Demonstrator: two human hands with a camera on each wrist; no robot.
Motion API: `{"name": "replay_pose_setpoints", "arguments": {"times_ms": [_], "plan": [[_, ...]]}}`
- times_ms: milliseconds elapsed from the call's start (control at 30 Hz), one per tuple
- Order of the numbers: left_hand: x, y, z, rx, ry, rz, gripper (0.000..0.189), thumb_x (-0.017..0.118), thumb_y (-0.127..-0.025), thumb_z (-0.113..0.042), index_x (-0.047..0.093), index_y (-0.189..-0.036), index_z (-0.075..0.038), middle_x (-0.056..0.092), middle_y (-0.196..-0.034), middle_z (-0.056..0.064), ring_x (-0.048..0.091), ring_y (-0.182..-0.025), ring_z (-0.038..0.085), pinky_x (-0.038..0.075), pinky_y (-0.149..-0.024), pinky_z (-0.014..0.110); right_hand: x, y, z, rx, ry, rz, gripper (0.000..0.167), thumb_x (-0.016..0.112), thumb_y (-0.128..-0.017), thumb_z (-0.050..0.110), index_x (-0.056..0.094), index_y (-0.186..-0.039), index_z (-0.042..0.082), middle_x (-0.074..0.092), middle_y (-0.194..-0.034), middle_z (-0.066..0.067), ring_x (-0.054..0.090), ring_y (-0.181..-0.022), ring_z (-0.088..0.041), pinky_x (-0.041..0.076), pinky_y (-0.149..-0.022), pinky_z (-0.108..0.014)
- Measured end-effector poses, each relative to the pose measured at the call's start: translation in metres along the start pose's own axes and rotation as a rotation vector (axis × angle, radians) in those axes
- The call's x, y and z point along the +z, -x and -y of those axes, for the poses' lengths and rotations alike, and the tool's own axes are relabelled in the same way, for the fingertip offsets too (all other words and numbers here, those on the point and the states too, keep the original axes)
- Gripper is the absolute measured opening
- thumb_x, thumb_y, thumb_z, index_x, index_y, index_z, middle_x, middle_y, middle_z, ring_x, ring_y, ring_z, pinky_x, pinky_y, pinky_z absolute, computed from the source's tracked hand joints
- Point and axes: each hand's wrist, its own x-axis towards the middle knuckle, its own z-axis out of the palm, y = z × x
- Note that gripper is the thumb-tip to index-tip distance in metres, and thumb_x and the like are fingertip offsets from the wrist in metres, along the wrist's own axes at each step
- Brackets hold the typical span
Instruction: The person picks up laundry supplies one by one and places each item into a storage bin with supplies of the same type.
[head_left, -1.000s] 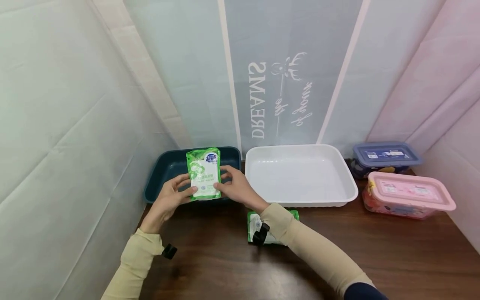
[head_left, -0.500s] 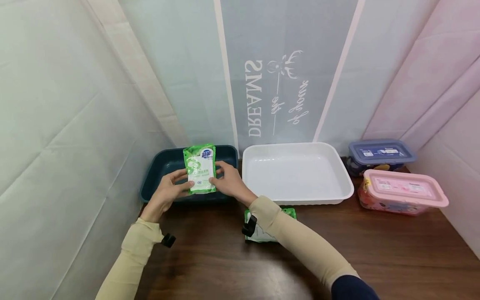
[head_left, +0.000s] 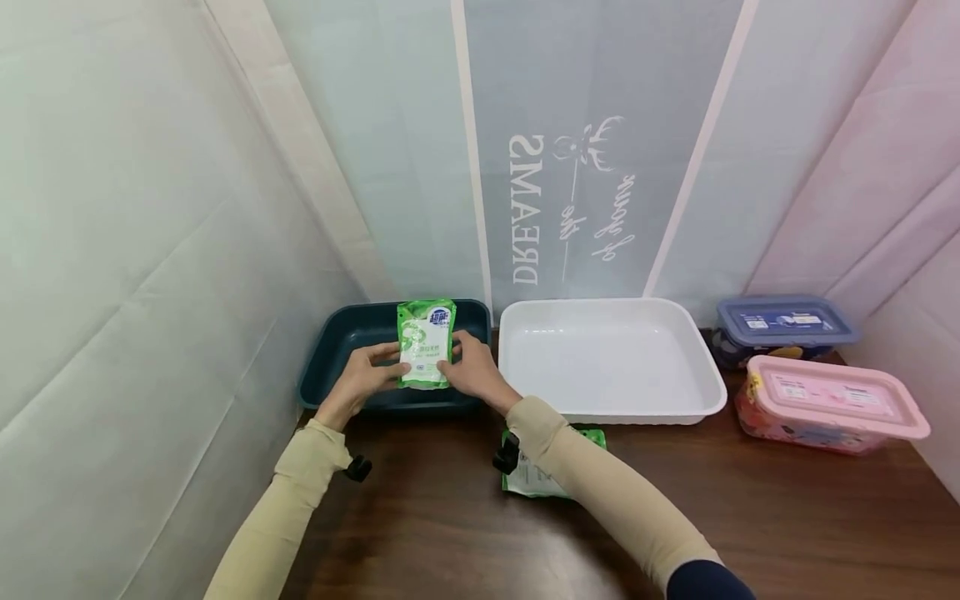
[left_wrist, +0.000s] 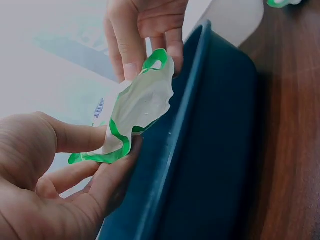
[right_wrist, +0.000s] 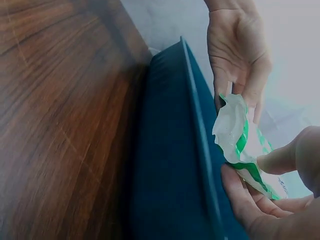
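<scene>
Both hands hold one green and white pouch [head_left: 425,343] upright over the dark teal tray [head_left: 318,367], its printed front facing the head camera. My left hand [head_left: 362,377] pinches the pouch's left edge, thumb in front and fingers behind. On the opposite edge my right hand [head_left: 474,367] pinches it the same way. In the left wrist view the pouch's bottom [left_wrist: 145,100] shows its white underside with a green rim, close to the tray wall [left_wrist: 215,135]. A second green and white pouch [head_left: 528,479] lies flat on the table, partly hidden under the right forearm.
A white tray [head_left: 611,362] stands right of the teal one. Farther right are a blue-lidded box [head_left: 787,321] and a pink-lidded box [head_left: 832,400]. Cloth walls [head_left: 187,292] enclose the brown wooden table [head_left: 435,517] at the left, back and right.
The head view has shifted slightly, moving the whole scene in frame. Both hands keep their pinch on the pouch, which stays over the teal tray.
</scene>
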Motion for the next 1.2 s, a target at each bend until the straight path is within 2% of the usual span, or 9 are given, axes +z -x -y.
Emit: {"name": "replay_pose_setpoints", "arguments": {"times_ms": [200,400,533,733,967,1067,1200], "plan": [[0.002,-0.009,0.009,-0.004,-0.04,0.014,0.064,0.071,-0.105,-0.015,0.044,-0.161,-0.004,0.051,-0.153,0.026,0.069,-0.122,0.036,0.062,-0.099,0.043,0.005,-0.005,-0.009,0.0,0.098,0.0,0.058,0.068,-0.105,0.016,0.046,-0.155,-0.004,0.069,-0.12,-0.022,0.068,-0.082,-0.021,0.057,-0.074,-0.037],[0.009,-0.014,0.02,-0.01,-0.099,-0.015,0.061,0.07,-0.105,-0.014,0.047,-0.16,-0.002,0.053,-0.151,0.028,0.07,-0.116,0.036,0.063,-0.095,0.043,0.01,-0.007,-0.014,-0.041,0.15,0.055,0.057,0.062,-0.106,0.012,0.04,-0.155,-0.008,0.071,-0.107,-0.02,0.067,-0.07,-0.016,0.055,-0.061,-0.03],[0.012,-0.018,0.023,-0.011,-0.105,-0.02,0.06,0.069,-0.105,-0.013,0.047,-0.159,0.0,0.054,-0.148,0.029,0.073,-0.108,0.032,0.064,-0.092,0.042,0.011,-0.009,-0.014,-0.034,0.187,0.068,0.054,0.06,-0.107,0.011,0.041,-0.153,-0.009,0.068,-0.097,-0.016,0.066,-0.065,-0.016,0.054,-0.055,-0.028],[0.016,-0.024,0.022,-0.007,-0.139,-0.031,0.06,0.07,-0.103,-0.012,0.049,-0.157,0.002,0.056,-0.146,0.029,0.073,-0.104,0.031,0.065,-0.085,0.04,0.015,-0.016,-0.016,0.012,0.222,0.088,0.051,0.057,-0.107,0.01,0.04,-0.152,-0.01,0.065,-0.092,-0.014,0.065,-0.061,-0.017,0.051,-0.049,-0.028],[0.021,-0.03,0.022,0.004,-0.202,0.016,0.058,0.068,-0.104,-0.009,0.047,-0.156,0.005,0.053,-0.148,0.033,0.069,-0.111,0.04,0.064,-0.086,0.043,0.019,-0.025,-0.016,0.125,0.274,0.113,0.053,0.059,-0.105,0.005,0.04,-0.152,-0.011,0.062,-0.09,-0.014,0.062,-0.061,-0.02,0.048,-0.048,-0.028],[0.023,-0.032,0.023,-0.008,-0.242,0.025,0.058,0.067,-0.105,-0.009,0.046,-0.156,0.006,0.052,-0.149,0.034,0.069,-0.112,0.041,0.063,-0.085,0.043,0.021,-0.027,-0.014,0.157,0.308,0.126,0.052,0.063,-0.101,0.002,0.045,-0.148,-0.011,0.061,-0.091,-0.014,0.061,-0.063,-0.02,0.049,-0.049,-0.029],[0.023,-0.031,0.023,-0.04,-0.291,0.031,0.059,0.066,-0.106,-0.011,0.045,-0.158,0.004,0.051,-0.153,0.031,0.065,-0.122,0.042,0.062,-0.088,0.043,0.026,-0.029,-0.012,0.173,0.35,0.14,0.042,0.068,-0.099,0.002,0.054,-0.137,-0.009,0.06,-0.09,-0.014,0.06,-0.064,-0.022,0.049,-0.052,-0.03]]}}
